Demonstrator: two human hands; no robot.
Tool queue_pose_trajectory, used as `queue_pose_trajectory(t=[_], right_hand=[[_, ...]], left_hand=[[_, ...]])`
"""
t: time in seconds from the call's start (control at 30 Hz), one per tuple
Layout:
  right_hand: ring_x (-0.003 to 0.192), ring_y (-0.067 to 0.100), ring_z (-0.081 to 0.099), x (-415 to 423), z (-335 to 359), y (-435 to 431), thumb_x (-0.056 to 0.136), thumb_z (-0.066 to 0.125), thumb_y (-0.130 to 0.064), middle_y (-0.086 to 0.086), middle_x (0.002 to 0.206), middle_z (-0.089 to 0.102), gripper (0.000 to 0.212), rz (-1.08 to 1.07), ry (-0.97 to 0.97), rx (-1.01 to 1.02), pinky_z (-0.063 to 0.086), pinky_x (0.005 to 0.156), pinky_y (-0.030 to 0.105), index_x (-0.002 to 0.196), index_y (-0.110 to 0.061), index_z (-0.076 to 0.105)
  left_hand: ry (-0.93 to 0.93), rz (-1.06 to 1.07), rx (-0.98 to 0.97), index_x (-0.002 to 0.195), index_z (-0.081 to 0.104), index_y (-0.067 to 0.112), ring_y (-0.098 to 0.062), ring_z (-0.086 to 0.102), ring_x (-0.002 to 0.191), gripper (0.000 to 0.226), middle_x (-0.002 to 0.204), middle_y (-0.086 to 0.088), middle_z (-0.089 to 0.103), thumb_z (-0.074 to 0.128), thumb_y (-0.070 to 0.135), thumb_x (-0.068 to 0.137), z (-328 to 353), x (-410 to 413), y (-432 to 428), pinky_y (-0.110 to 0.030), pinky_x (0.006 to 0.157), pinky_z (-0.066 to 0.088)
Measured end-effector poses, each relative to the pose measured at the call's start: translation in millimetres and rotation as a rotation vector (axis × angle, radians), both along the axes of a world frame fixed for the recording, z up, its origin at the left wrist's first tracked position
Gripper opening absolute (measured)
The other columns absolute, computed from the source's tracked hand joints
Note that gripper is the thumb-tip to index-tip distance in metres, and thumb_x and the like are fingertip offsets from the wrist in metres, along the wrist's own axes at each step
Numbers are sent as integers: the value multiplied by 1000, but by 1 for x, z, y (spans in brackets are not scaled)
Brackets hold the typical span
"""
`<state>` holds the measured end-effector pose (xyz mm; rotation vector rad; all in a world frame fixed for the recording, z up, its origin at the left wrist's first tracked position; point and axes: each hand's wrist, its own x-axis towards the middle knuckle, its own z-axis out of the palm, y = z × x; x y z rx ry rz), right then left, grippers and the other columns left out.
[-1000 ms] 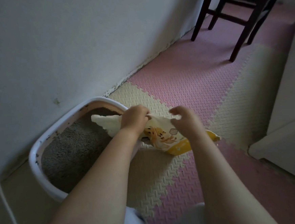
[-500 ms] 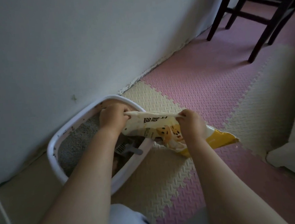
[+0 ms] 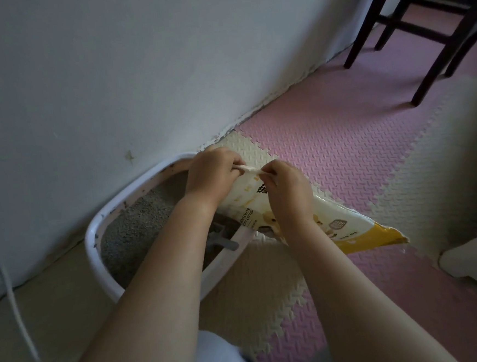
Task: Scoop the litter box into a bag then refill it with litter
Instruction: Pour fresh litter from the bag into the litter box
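Head view: litter bag (image 3: pixel 330 220) held at its top edge

Left hand (image 3: pixel 214 174) and right hand (image 3: pixel 287 191), close together, each pinch the bag's bunched top edge. Bag slants across the litter box (image 3: pixel 92 241) rim, yellow base over the foam mat (image 3: pixel 343 149). Judgement: heavy, floppy, slick film; grip the top seam, support the base when tipping.

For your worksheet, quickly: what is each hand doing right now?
Left hand: pinches the top of the litter bag.
Right hand: pinches the same top edge.
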<state>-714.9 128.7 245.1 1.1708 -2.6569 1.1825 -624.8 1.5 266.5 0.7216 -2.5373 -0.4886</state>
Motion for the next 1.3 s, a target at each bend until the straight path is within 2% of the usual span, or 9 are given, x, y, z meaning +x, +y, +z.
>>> queue_pose_trajectory(t=[0.2,0.3,0.43,0.53,0.6,0.67,0.8,0.9,1.3], right_hand=[[81,12,57,-7,0,7,91,60,-22,-7,86,64,9,-25,-73,-2,45,65,27,93,-17,67],[80,11,58,-10,1,11,91,60,-22,-9,84,64,8,-36,-85,-22,47,65,26,92,-18,68],[80,11,59,-12,0,14,90,61,-22,-7,84,66,8,-23,-114,-25,51,69,34,92,-18,68],[79,9,60,-13,-1,14,89,62,-23,-9,83,66,6,-19,-105,-35,51,68,33,92,-20,67],[79,8,60,-14,-1,14,89,63,-23,-10,83,66,5,-16,-98,-41,51,68,31,91,-22,68],[79,8,61,-15,-3,14,89,63,-23,-10,84,67,5,-23,-91,-32,52,69,31,91,-22,68],[79,8,61,-17,-3,20,90,62,-25,-11,84,67,7,-22,-83,-8,53,70,36,93,-22,68],[77,7,60,-16,-1,22,89,63,-24,-11,82,66,6,-18,-75,-7,52,68,33,91,-21,68],[75,4,58,-23,9,38,90,62,-24,-14,78,64,3,-91,-81,-62,46,65,24,89,-24,66]], left_hand=[[84,140,224,125,58,21,-14,50,104,50,111,2,61,73,13,78,-6,27,-27,-32,90,43],[-31,311,416,138,43,19,-21,49,118,69,127,-4,54,76,14,77,-30,53,-52,-41,100,41],[-139,475,773,146,29,15,-28,45,125,77,140,-8,45,69,5,81,-77,72,-73,-44,99,42],[49,529,1165,138,39,7,-27,51,116,54,131,-14,50,55,-1,87,-105,69,-70,-38,94,44],[242,571,1483,114,53,3,-27,57,101,23,113,-19,55,44,5,93,-120,61,-63,-33,86,46],[453,575,1760,124,49,-2,-37,55,110,37,121,-28,53,38,24,100,-137,52,-60,-38,91,45],[918,553,2208,140,32,-7,-40,41,128,74,139,-29,41,28,54,97,-167,40,-53,-49,102,36],[1072,516,2273,141,32,-5,-43,35,133,76,142,-29,37,24,57,97,-177,37,-46,-52,111,25],[1047,524,2111,130,46,-5,-40,46,124,74,133,-28,49,21,56,98,-154,26,-42,-51,105,34]])
